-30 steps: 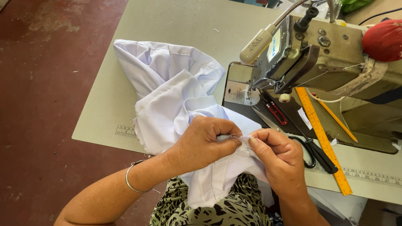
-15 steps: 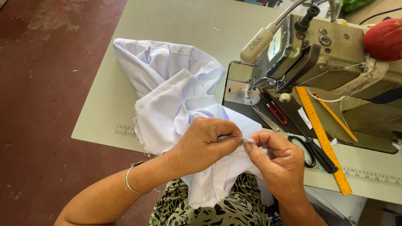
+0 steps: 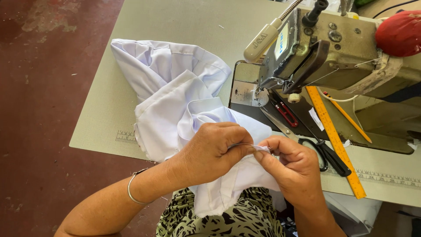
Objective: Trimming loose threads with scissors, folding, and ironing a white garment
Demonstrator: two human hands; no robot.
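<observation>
A bunched white garment (image 3: 175, 94) lies on the grey-green sewing table (image 3: 175, 26) and hangs over its near edge onto my lap. My left hand (image 3: 210, 151) grips a folded edge of the white cloth, thumb and fingers pinched together. My right hand (image 3: 291, 169) pinches the same edge right next to it, fingertips touching the left thumb. Both hands hover at the table's front edge, just left of the black-handled scissors (image 3: 324, 153).
An old sewing machine (image 3: 337, 48) stands at the right with a gooseneck lamp. An orange ruler (image 3: 335, 140), a pencil (image 3: 348, 116) and a red-handled tool (image 3: 286, 113) lie by its base. A red pincushion (image 3: 401, 33) sits on top. The floor at left is dark red.
My right hand's fingers have shifted slightly along the cloth edge, closer to my left thumb. The garment and the tools stay where they were.
</observation>
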